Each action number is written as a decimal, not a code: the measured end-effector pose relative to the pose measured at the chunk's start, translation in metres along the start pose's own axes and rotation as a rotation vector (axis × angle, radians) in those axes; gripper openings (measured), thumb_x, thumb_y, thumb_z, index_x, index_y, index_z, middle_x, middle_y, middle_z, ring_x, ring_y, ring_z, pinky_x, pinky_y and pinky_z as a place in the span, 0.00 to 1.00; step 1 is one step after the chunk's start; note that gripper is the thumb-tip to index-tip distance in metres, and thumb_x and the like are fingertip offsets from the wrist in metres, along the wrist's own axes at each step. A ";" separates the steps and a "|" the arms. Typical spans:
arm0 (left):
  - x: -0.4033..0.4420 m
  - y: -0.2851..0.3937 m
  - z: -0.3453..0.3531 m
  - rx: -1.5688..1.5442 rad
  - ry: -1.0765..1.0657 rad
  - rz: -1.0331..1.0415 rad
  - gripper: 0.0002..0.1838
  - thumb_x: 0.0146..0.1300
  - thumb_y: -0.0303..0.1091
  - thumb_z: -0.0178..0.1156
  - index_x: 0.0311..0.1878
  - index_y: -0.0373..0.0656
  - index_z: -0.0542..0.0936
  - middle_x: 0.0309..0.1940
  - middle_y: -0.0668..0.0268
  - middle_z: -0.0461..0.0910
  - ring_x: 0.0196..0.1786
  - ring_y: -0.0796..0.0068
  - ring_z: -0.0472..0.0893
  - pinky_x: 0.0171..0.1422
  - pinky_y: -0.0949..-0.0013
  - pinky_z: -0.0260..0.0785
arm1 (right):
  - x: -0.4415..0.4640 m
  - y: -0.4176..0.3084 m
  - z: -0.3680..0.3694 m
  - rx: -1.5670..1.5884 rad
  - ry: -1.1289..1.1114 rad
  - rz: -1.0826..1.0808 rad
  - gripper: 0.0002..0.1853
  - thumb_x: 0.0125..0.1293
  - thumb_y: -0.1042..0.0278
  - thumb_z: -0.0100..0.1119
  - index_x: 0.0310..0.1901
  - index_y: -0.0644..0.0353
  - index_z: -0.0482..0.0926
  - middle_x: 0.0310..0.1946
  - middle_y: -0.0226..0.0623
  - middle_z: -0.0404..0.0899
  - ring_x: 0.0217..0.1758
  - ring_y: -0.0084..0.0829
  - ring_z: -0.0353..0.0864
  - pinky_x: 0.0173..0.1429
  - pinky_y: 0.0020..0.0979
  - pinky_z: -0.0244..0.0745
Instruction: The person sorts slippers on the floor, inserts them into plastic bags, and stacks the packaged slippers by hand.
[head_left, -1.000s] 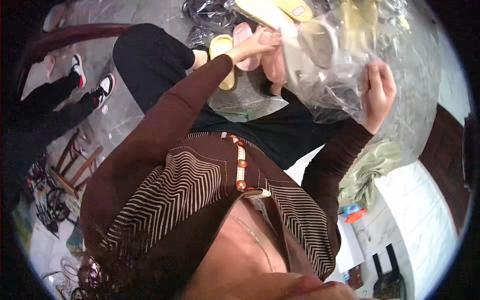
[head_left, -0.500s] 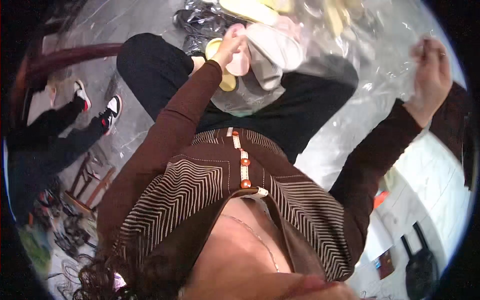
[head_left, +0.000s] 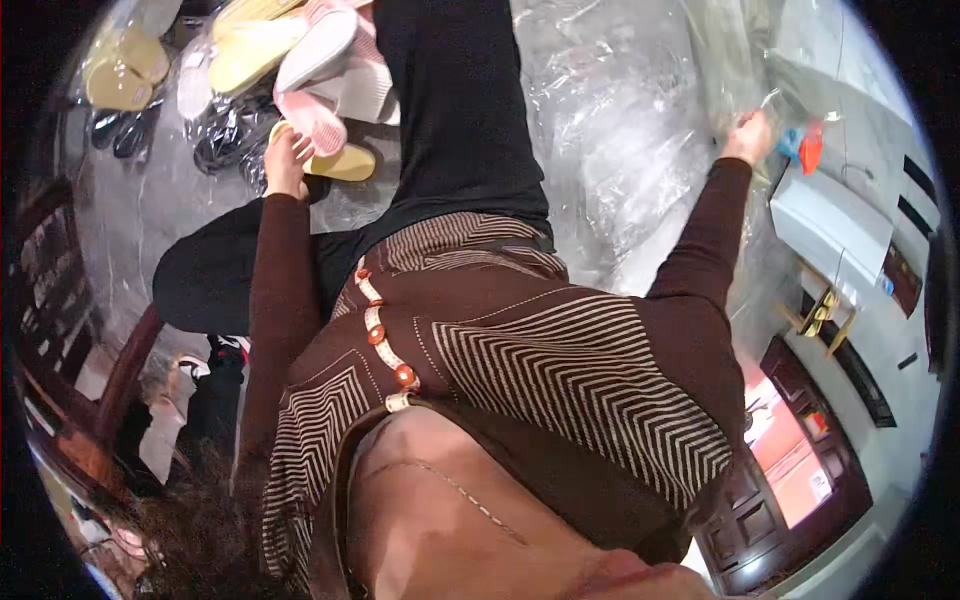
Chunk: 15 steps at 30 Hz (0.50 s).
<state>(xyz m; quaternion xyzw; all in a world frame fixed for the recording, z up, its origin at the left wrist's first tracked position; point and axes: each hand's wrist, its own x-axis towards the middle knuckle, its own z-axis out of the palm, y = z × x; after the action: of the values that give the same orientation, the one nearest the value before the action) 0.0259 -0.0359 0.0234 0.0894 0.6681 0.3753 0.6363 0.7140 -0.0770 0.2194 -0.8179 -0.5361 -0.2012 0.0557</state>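
Note:
At the upper left, my left hand (head_left: 286, 165) is over a yellow slipper (head_left: 345, 163), its fingers spread. Just above it lies a pink slipper (head_left: 312, 120), beside a pale white and pink pair (head_left: 318, 50). My right hand (head_left: 750, 137) reaches out far to the right, its fingers closed on clear plastic (head_left: 735, 60). How much plastic is inside the fist is hidden.
Clear plastic sheeting (head_left: 610, 130) covers the floor between my hands. Wrapped yellow slippers (head_left: 125, 75) and black ones lie at the upper left. A dark wooden chair (head_left: 60, 290) stands at the left, a white box (head_left: 832, 225) and an orange object (head_left: 811, 147) at the right.
The view has swung to the right. My right hand has left the plastic-wrapped slippers and reached further right to other plastic. My left hand has stayed near the slippers, fingers now spread.

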 end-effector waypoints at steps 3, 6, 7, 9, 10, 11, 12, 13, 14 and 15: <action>-0.011 0.003 -0.001 0.054 0.005 -0.043 0.12 0.58 0.33 0.52 0.43 0.40 0.69 0.35 0.63 0.72 0.34 0.68 0.76 0.33 0.67 0.71 | -0.118 0.052 0.053 0.012 -0.094 0.340 0.05 0.49 0.69 0.52 0.21 0.60 0.73 0.19 0.37 0.74 0.22 0.34 0.74 0.28 0.35 0.69; -0.001 -0.001 -0.019 0.117 -0.012 -0.077 0.12 0.58 0.34 0.53 0.43 0.40 0.69 0.34 0.63 0.73 0.34 0.67 0.76 0.34 0.66 0.71 | -0.197 0.069 0.056 0.135 -0.260 0.797 0.09 0.48 0.63 0.57 0.25 0.60 0.77 0.22 0.40 0.77 0.26 0.36 0.77 0.35 0.35 0.71; 0.000 -0.002 -0.023 0.139 -0.019 -0.099 0.12 0.58 0.34 0.53 0.43 0.40 0.69 0.34 0.62 0.73 0.34 0.67 0.76 0.34 0.66 0.71 | -0.221 0.068 0.050 0.152 -0.231 0.905 0.10 0.47 0.62 0.59 0.26 0.60 0.80 0.23 0.43 0.79 0.30 0.37 0.79 0.38 0.35 0.71; -0.003 0.000 -0.027 0.176 -0.017 -0.116 0.12 0.58 0.35 0.53 0.43 0.40 0.69 0.34 0.62 0.73 0.34 0.67 0.76 0.34 0.65 0.71 | -0.280 0.114 0.078 0.047 -0.270 1.055 0.09 0.47 0.63 0.59 0.26 0.60 0.80 0.23 0.43 0.79 0.31 0.37 0.79 0.39 0.35 0.71; -0.004 0.003 -0.028 0.192 -0.005 -0.125 0.12 0.58 0.35 0.53 0.44 0.41 0.68 0.35 0.61 0.73 0.34 0.66 0.76 0.35 0.65 0.71 | -0.302 0.132 0.092 -0.049 -0.306 1.182 0.09 0.47 0.65 0.59 0.27 0.61 0.80 0.23 0.42 0.79 0.31 0.36 0.79 0.40 0.35 0.71; -0.002 0.006 -0.032 0.206 0.008 -0.133 0.13 0.59 0.35 0.53 0.44 0.41 0.68 0.35 0.61 0.73 0.35 0.66 0.76 0.35 0.65 0.71 | -0.309 0.128 0.090 -0.048 -0.305 1.194 0.09 0.47 0.65 0.59 0.27 0.61 0.80 0.23 0.42 0.79 0.31 0.36 0.79 0.40 0.35 0.71; -0.004 0.007 -0.033 0.218 0.005 -0.130 0.13 0.59 0.35 0.53 0.44 0.41 0.68 0.35 0.61 0.73 0.35 0.66 0.76 0.35 0.65 0.71 | -0.314 0.119 0.081 -0.157 -0.388 1.180 0.09 0.47 0.65 0.59 0.27 0.62 0.79 0.23 0.41 0.79 0.30 0.36 0.79 0.39 0.35 0.71; -0.005 0.007 -0.034 0.235 0.000 -0.133 0.13 0.59 0.35 0.53 0.44 0.41 0.68 0.35 0.61 0.73 0.35 0.66 0.76 0.35 0.65 0.71 | -0.327 0.118 0.081 -0.196 -0.420 1.201 0.09 0.48 0.65 0.59 0.26 0.62 0.79 0.22 0.41 0.78 0.30 0.35 0.79 0.38 0.35 0.71; -0.006 0.008 -0.035 0.251 -0.004 -0.134 0.13 0.59 0.36 0.52 0.44 0.41 0.68 0.35 0.60 0.74 0.35 0.66 0.76 0.35 0.64 0.71 | -0.337 0.116 0.084 -0.172 -0.435 1.259 0.09 0.48 0.65 0.59 0.26 0.61 0.79 0.22 0.41 0.78 0.29 0.35 0.78 0.37 0.35 0.71; -0.003 0.010 -0.039 0.269 -0.007 -0.139 0.13 0.59 0.36 0.52 0.45 0.41 0.68 0.35 0.60 0.74 0.35 0.65 0.76 0.36 0.64 0.71 | -0.349 0.112 0.090 -0.132 -0.438 1.327 0.08 0.48 0.65 0.58 0.25 0.61 0.78 0.21 0.40 0.77 0.28 0.35 0.77 0.36 0.34 0.71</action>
<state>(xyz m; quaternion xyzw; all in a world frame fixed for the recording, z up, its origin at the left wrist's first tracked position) -0.0128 -0.0457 0.0278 0.1286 0.7147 0.2373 0.6452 0.7185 -0.3948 0.0156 -0.9958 0.0906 0.0126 0.0075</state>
